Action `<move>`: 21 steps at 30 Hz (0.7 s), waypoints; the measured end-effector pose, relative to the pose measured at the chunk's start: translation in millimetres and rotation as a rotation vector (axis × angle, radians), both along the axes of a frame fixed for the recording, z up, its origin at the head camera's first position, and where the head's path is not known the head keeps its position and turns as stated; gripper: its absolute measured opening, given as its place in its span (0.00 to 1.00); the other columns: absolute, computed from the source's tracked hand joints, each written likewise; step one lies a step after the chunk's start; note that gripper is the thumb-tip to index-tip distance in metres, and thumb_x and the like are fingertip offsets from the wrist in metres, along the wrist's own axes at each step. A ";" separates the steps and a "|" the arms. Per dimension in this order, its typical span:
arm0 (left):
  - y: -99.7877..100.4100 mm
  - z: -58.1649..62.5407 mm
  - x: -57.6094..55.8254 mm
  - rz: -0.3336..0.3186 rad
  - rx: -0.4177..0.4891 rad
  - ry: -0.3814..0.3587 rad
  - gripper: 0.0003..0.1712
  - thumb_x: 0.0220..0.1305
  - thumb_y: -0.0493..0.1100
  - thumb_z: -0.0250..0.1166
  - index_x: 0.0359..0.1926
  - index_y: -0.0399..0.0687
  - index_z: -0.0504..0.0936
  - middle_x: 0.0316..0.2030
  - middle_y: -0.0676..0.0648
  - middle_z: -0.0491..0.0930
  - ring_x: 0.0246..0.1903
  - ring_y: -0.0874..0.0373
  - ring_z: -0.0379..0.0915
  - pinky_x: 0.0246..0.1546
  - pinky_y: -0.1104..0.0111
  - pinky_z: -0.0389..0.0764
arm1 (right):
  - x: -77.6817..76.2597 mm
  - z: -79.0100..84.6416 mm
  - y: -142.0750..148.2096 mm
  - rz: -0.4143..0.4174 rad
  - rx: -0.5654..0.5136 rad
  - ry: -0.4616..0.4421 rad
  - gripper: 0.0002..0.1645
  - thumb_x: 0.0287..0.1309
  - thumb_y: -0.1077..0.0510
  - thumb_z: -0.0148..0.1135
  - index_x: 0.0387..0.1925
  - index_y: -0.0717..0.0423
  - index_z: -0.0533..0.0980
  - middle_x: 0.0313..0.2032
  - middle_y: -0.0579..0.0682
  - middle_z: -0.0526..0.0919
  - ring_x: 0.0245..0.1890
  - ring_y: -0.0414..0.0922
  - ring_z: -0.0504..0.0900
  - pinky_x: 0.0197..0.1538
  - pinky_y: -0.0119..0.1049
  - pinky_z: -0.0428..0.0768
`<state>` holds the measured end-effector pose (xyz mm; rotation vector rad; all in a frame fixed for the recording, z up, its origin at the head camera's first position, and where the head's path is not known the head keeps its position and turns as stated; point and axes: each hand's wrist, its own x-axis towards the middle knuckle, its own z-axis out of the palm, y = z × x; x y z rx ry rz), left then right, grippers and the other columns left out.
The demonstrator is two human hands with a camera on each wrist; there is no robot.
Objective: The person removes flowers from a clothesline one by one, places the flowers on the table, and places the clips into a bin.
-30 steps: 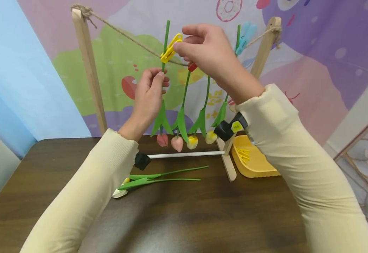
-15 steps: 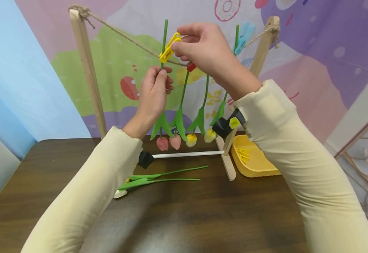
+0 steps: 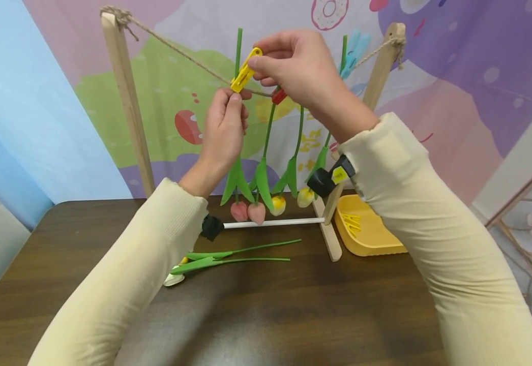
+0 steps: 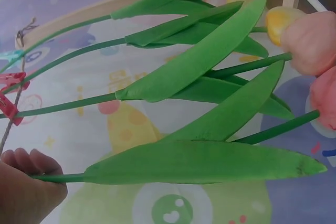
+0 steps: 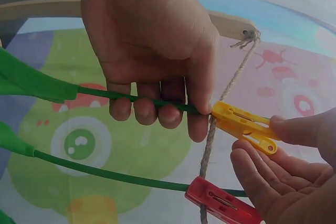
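Note:
My right hand [image 3: 304,68] pinches the handle end of a yellow clothespin [image 3: 244,73] between thumb and fingers. The clothespin's jaws sit at the twine [image 3: 179,51], over the green stem [image 3: 238,48] of an upside-down artificial tulip with a dark pink bloom [image 3: 239,211]. My left hand [image 3: 225,129] grips that stem right below the clothespin. In the right wrist view, the fingers of the left hand [image 5: 152,40] curl round the stem, and the index fingertip is close to the yellow clothespin [image 5: 244,121]. A red clothespin [image 5: 220,200] holds the neighbouring stem on the twine.
Further tulips hang beside it, with light pink [image 3: 256,213] and yellow [image 3: 277,205] blooms. A light-blue clothespin [image 3: 355,53] is near the right wooden post [image 3: 378,76]. Two tulips [image 3: 229,256] lie on the table [image 3: 266,315]. A yellow tray [image 3: 385,249] holds yellow clothespins [image 3: 352,224].
My left hand has slid up to just under the yellow clothespin. The dark pink bloom has swung slightly right and lower. My right hand stays at the clothespin, with its thumb further over the handle.

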<state>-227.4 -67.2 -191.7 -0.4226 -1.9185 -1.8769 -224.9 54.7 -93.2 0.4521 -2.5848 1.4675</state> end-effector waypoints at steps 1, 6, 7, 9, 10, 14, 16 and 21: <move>0.0 0.0 0.0 0.006 -0.011 0.007 0.14 0.74 0.41 0.39 0.43 0.37 0.68 0.25 0.52 0.62 0.21 0.60 0.56 0.25 0.72 0.60 | 0.0 0.0 0.3 0.001 0.001 0.003 0.22 0.61 0.53 0.59 0.56 0.54 0.73 0.50 0.50 0.81 0.44 0.42 0.81 0.46 0.30 0.79; -0.9 0.1 1.5 0.042 -0.086 0.014 0.15 0.73 0.41 0.39 0.44 0.37 0.69 0.23 0.52 0.59 0.20 0.60 0.52 0.24 0.72 0.56 | 1.2 -0.4 1.6 0.002 0.014 0.014 0.21 0.60 0.52 0.59 0.54 0.54 0.74 0.49 0.49 0.81 0.42 0.41 0.82 0.43 0.31 0.79; -1.2 0.0 1.8 0.046 -0.102 0.012 0.15 0.73 0.41 0.39 0.44 0.37 0.69 0.23 0.51 0.58 0.20 0.60 0.52 0.24 0.72 0.56 | 1.4 -0.6 2.0 0.003 0.015 0.017 0.21 0.60 0.52 0.60 0.53 0.54 0.74 0.48 0.49 0.82 0.41 0.41 0.82 0.42 0.31 0.79; -1.9 -0.2 2.5 0.051 -0.132 0.006 0.15 0.74 0.42 0.38 0.45 0.38 0.68 0.24 0.51 0.58 0.21 0.60 0.51 0.24 0.71 0.56 | 1.9 -1.3 2.9 0.004 0.011 0.020 0.20 0.59 0.51 0.61 0.52 0.54 0.75 0.47 0.50 0.82 0.39 0.41 0.82 0.41 0.32 0.79; -2.1 -0.3 2.7 0.052 -0.145 0.005 0.15 0.74 0.42 0.38 0.45 0.38 0.68 0.24 0.51 0.57 0.21 0.60 0.51 0.24 0.71 0.56 | 2.1 -1.6 3.5 0.006 0.009 0.025 0.20 0.58 0.51 0.61 0.51 0.55 0.75 0.46 0.50 0.83 0.38 0.40 0.82 0.41 0.32 0.79; -2.0 0.0 4.2 0.057 -0.174 0.004 0.14 0.74 0.42 0.37 0.45 0.39 0.67 0.24 0.51 0.57 0.21 0.60 0.51 0.24 0.71 0.57 | 2.6 -3.5 5.4 0.016 -0.002 0.043 0.18 0.58 0.52 0.62 0.48 0.55 0.76 0.43 0.50 0.83 0.37 0.41 0.82 0.42 0.31 0.79; -1.5 1.4 6.8 0.064 -0.185 0.001 0.14 0.74 0.41 0.37 0.44 0.38 0.67 0.24 0.51 0.57 0.20 0.60 0.52 0.24 0.72 0.57 | 3.2 -4.7 6.3 0.026 0.002 0.064 0.17 0.58 0.52 0.62 0.47 0.56 0.76 0.41 0.49 0.83 0.37 0.41 0.82 0.42 0.31 0.79; -2.7 1.2 9.1 0.082 -0.217 0.006 0.14 0.74 0.41 0.37 0.43 0.37 0.66 0.22 0.50 0.57 0.20 0.60 0.53 0.26 0.72 0.59 | 4.5 -7.6 9.1 0.038 -0.033 0.145 0.14 0.58 0.53 0.61 0.43 0.57 0.77 0.36 0.48 0.84 0.34 0.40 0.82 0.34 0.29 0.78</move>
